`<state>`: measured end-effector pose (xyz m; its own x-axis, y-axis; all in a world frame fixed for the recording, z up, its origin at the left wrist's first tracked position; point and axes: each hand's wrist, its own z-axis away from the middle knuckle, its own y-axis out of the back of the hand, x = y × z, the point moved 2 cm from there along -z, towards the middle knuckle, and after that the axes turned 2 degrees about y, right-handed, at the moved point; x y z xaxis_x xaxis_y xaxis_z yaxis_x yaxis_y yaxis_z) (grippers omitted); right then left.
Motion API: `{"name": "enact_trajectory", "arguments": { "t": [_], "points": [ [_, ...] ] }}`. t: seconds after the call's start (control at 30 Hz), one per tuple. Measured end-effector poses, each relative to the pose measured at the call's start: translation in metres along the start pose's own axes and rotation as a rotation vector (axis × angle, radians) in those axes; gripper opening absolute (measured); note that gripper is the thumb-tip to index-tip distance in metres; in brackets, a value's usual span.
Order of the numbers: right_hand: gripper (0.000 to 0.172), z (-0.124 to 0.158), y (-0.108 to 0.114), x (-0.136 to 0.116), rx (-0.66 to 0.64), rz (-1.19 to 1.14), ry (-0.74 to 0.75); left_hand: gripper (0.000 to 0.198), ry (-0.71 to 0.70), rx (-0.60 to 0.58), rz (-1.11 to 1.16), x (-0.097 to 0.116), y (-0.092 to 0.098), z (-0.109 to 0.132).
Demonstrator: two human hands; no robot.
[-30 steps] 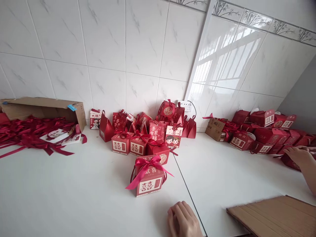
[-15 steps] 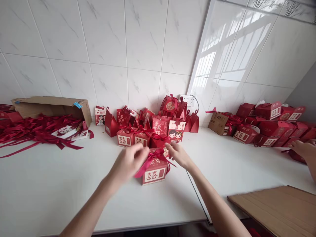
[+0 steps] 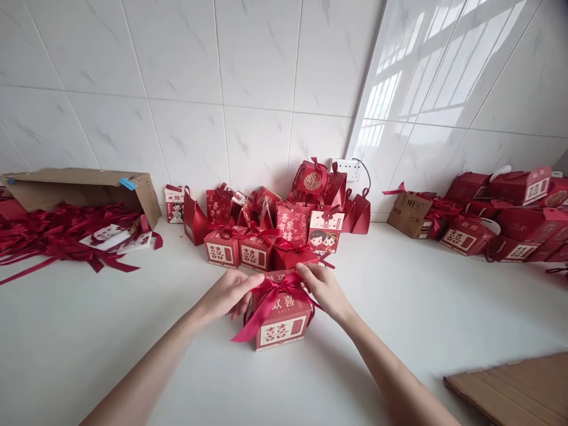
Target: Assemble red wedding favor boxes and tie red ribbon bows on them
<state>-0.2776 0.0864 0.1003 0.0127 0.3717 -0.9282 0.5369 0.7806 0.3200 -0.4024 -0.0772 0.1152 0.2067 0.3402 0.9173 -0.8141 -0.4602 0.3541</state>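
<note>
A red gift box (image 3: 282, 332) with cream panels and printed characters stands upright at the front middle of the white table. A satin ribbon bow (image 3: 280, 287) is tied on its top, one tail hanging down its front left. At the bow's left loop, my left hand (image 3: 231, 293) pinches the ribbon between thumb and fingers. My right hand (image 3: 326, 291) has its thumb and fingers closed at the right loop, partly hiding the ribbon there. Just behind stand two smaller red boxes (image 3: 254, 253) with bows and a red box with a heart-shaped lid (image 3: 296, 257).
Several red gift bags and boxes (image 3: 293, 223) crowd against the tiled wall. To the left, a cardboard carton (image 3: 153, 198) lies among piled red ribbons (image 3: 57, 234). More red boxes (image 3: 517, 228) are stacked at the right, and a flat cardboard sheet (image 3: 519, 387) lies nearer.
Both hands have come down onto the bow's loops, from above and beside it. The view has shifted, and a co-worker's hand at the far right has left it.
</note>
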Motion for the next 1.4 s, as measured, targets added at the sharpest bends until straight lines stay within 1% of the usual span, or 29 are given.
{"name": "enact_trajectory", "arguments": {
  "t": [0.17,0.33,0.4,0.47,0.53,0.6,0.67,0.73,0.8,0.87,0.9,0.93,1.0,1.03,1.07,1.13,1.2,1.27,1.33,1.4],
  "points": [
    [0.046,0.007,-0.002,0.001,-0.092,-0.192,-0.067,0.042,-0.033,0.038,0.061,0.001,-0.004,0.001],
    [0.033,0.011,0.002,0.006,-0.198,-0.461,-0.173,0.039,-0.097,0.085,0.144,-0.006,-0.008,-0.002],
    [0.031,0.01,0.003,0.008,-0.216,-0.523,-0.199,0.039,-0.154,0.142,0.162,-0.01,-0.011,-0.004],
    [0.03,0.009,0.003,0.009,-0.222,-0.564,-0.199,0.039,-0.2,0.224,0.191,-0.012,-0.015,-0.005],
    [0.032,0.008,0.003,0.011,-0.236,-0.596,-0.187,0.039,-0.212,0.294,0.226,-0.014,-0.018,-0.006],
    [0.035,0.006,0.003,0.012,-0.264,-0.604,-0.167,0.039,-0.207,0.327,0.247,-0.014,-0.021,-0.006],
    [0.037,0.005,0.006,0.012,-0.296,-0.551,-0.142,0.039,-0.213,0.328,0.25,-0.014,-0.022,-0.006],
    [0.037,0.005,0.01,0.011,-0.309,-0.415,-0.116,0.04,-0.231,0.303,0.251,-0.014,-0.021,-0.007],
    [0.038,0.006,0.017,0.008,-0.283,-0.263,-0.073,0.041,-0.233,0.266,0.262,-0.016,-0.018,-0.008],
    [0.044,0.008,0.024,0.005,-0.251,-0.16,-0.016,0.043,-0.204,0.225,0.268,-0.017,-0.015,-0.008],
    [0.052,0.009,0.026,0.004,-0.259,-0.133,0.008,0.044,-0.183,0.201,0.26,-0.018,-0.014,-0.008],
    [0.065,0.011,0.027,0.003,-0.295,-0.113,0.024,0.045,-0.161,0.171,0.242,-0.018,-0.013,-0.009],
    [0.093,0.013,0.025,0.003,-0.409,-0.057,0.035,0.046,-0.13,0.119,0.18,-0.017,-0.012,-0.009],
    [0.102,0.015,0.024,0.004,-0.455,-0.019,0.043,0.045,-0.133,0.113,0.14,-0.015,-0.012,-0.009],
    [0.106,0.015,0.023,0.004,-0.478,0.027,0.06,0.045,-0.148,0.129,0.1,-0.014,-0.013,-0.009],
    [0.105,0.016,0.02,0.004,-0.445,0.132,0.115,0.043,-0.216,0.212,0.028,-0.012,-0.013,-0.008],
    [0.105,0.016,0.018,0.004,-0.356,0.215,0.213,0.039,-0.313,0.313,-0.021,-0.01,-0.014,-0.004],
    [0.106,0.017,0.016,0.002,-0.253,0.257,0.353,0.032,-0.424,0.426,-0.046,-0.008,-0.015,0.0],
    [0.107,0.02,0.015,-0.001,-0.135,0.291,0.525,0.023,-0.571,0.566,-0.064,-0.005,-0.015,0.007],
    [0.105,0.024,0.013,-0.005,-0.026,0.36,0.693,0.013,-0.782,0.716,-0.097,-0.002,-0.015,0.014]
  ]
}}
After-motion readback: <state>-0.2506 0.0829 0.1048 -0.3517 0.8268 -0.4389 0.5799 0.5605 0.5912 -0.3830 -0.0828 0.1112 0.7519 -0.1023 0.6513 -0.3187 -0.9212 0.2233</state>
